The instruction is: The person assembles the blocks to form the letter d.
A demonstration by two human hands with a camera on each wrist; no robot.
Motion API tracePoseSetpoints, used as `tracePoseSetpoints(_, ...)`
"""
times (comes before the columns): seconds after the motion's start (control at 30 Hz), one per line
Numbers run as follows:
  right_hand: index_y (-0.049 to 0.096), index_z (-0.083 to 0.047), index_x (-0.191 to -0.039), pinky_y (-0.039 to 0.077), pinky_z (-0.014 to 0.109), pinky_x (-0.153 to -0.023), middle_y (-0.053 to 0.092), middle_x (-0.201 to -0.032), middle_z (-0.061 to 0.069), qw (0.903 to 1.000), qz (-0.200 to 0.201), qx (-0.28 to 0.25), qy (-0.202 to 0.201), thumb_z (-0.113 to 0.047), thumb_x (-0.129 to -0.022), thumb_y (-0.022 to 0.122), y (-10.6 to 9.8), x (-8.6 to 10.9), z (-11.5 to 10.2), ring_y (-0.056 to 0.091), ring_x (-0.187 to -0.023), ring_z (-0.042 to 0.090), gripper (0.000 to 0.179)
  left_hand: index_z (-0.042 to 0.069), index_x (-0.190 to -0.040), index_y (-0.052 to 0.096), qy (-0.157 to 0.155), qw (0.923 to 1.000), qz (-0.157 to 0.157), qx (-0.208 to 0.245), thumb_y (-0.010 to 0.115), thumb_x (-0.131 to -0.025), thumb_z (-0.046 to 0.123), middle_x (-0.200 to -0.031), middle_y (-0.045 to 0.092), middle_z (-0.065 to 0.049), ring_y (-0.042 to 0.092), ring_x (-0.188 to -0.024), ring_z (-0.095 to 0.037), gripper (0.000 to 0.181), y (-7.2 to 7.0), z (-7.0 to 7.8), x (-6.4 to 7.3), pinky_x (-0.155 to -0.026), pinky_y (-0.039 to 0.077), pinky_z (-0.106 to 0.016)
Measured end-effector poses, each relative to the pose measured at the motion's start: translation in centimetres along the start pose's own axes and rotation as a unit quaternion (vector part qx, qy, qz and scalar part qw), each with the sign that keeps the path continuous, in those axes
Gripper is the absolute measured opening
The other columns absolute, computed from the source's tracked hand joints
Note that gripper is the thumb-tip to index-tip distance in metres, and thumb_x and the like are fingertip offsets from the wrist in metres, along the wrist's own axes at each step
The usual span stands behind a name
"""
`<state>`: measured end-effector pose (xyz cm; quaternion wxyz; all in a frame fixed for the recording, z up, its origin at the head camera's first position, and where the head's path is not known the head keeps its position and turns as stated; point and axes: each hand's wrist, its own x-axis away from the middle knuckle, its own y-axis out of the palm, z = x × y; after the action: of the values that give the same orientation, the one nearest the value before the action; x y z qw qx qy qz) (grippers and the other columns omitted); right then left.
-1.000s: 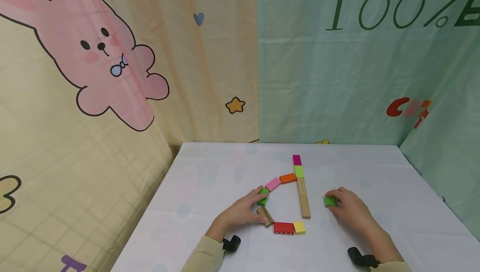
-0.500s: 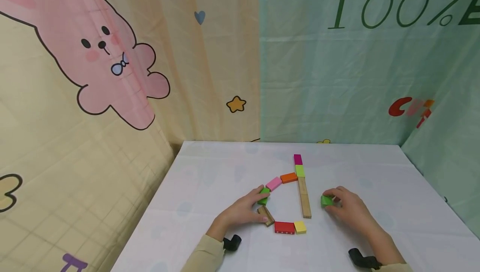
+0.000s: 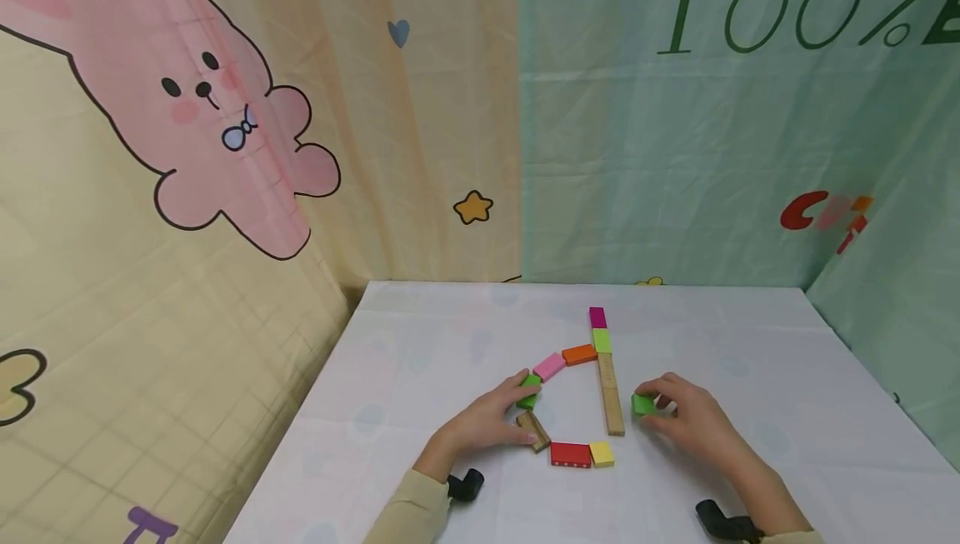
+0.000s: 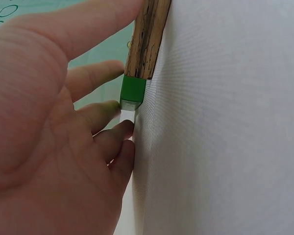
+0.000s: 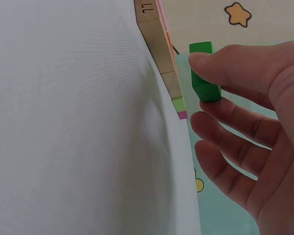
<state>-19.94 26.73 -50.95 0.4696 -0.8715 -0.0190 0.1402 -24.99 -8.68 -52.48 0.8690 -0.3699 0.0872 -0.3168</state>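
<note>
My right hand [image 3: 697, 423] pinches a green block [image 3: 642, 405] between thumb and fingertips, right of the row of plain wooden blocks [image 3: 611, 394]. In the right wrist view this green block [image 5: 205, 73] is held off the white cloth. My left hand [image 3: 483, 423] rests at the left of the layout, fingers loosely spread. Its fingertips touch another green block [image 3: 529, 391], and the thumb lies at a brown wooden block [image 3: 531, 430]. The left wrist view shows the brown block [image 4: 149, 39] beside the thumb, with the green block [image 4: 133, 90] at its end.
Pink [image 3: 550, 366] and orange [image 3: 580, 355] blocks curve toward the wooden row. Beyond the row lie a lime block [image 3: 602, 341] and a magenta block [image 3: 597, 317]. Red [image 3: 571, 455] and yellow [image 3: 602, 454] blocks sit nearest me. Printed curtains surround the white-covered table [image 3: 420, 327].
My right hand has moved left with its green block, closer to the wooden row. The left hand and the laid-out blocks stay in place.
</note>
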Motion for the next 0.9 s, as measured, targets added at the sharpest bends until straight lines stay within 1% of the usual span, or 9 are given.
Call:
tracePoseSetpoints(0.17, 0.073, -0.024, -0.106, 0.052, 0.027, -0.068, 0.061, -0.096, -0.013, 0.9997, -0.016, -0.009, -0.016, -0.01, -0.075, 0.088, 0.2, 0.0, -0.6, 0.057, -0.085, 0.012, 0.037, 0.037, -0.154, 0.042, 0.003, 1.0, 0.003, -0.002, 0.078, -0.084, 0.052, -0.166, 0.015, 0.014, 0.018, -0.152, -0.018, 0.08, 0.0, -0.1, 0.0, -0.116, 0.028, -0.054)
tracePoseSetpoints(0.4, 0.075, -0.026, -0.102, 0.052, 0.025, -0.07, 0.057, -0.093, -0.014, 0.9984, -0.05, -0.025, -0.002, -0.011, -0.075, 0.089, 0.6, 0.0, -1.6, 0.055, -0.085, 0.012, 0.034, 0.034, -0.154, 0.042, 0.011, 0.9999, 0.002, -0.006, 0.077, -0.085, 0.052, -0.166, 0.015, 0.013, 0.018, -0.151, -0.017, 0.08, 0.0, -0.1, 0.1, -0.116, 0.028, -0.052)
tracePoseSetpoints(0.67, 0.074, -0.028, -0.103, 0.052, 0.023, -0.07, 0.056, -0.092, -0.017, 0.9952, -0.083, -0.03, -0.042, -0.017, -0.075, 0.09, 1.0, 0.2, -1.8, 0.055, -0.084, 0.01, 0.034, 0.033, -0.154, 0.042, 0.01, 0.9999, 0.001, -0.008, 0.077, -0.085, 0.051, -0.167, 0.015, 0.011, 0.018, -0.152, -0.018, 0.08, -0.2, 0.2, 0.1, -0.116, 0.027, -0.053)
tracePoseSetpoints(0.8, 0.074, -0.028, -0.104, 0.052, 0.022, -0.069, 0.056, -0.093, -0.016, 0.9927, -0.102, -0.038, -0.053, -0.02, -0.075, 0.09, 1.0, 0.4, -1.9, 0.054, -0.083, 0.008, 0.034, 0.033, -0.154, 0.043, 0.004, 1.0, 0.0, -0.007, 0.077, -0.085, 0.051, -0.167, 0.015, 0.012, 0.018, -0.152, -0.018, 0.079, -0.1, 0.3, 0.1, -0.116, 0.027, -0.054)
tracePoseSetpoints(0.9, 0.074, -0.028, -0.103, 0.051, 0.022, -0.068, 0.056, -0.092, -0.016, 0.9913, -0.108, -0.039, -0.063, -0.02, -0.075, 0.09, 1.0, 0.5, -2.0, 0.054, -0.081, 0.007, 0.033, 0.034, -0.154, 0.043, 0.001, 1.0, -0.001, -0.005, 0.078, -0.085, 0.05, -0.166, 0.015, 0.013, 0.018, -0.152, -0.018, 0.079, -0.1, 0.3, 0.1, -0.116, 0.028, -0.054)
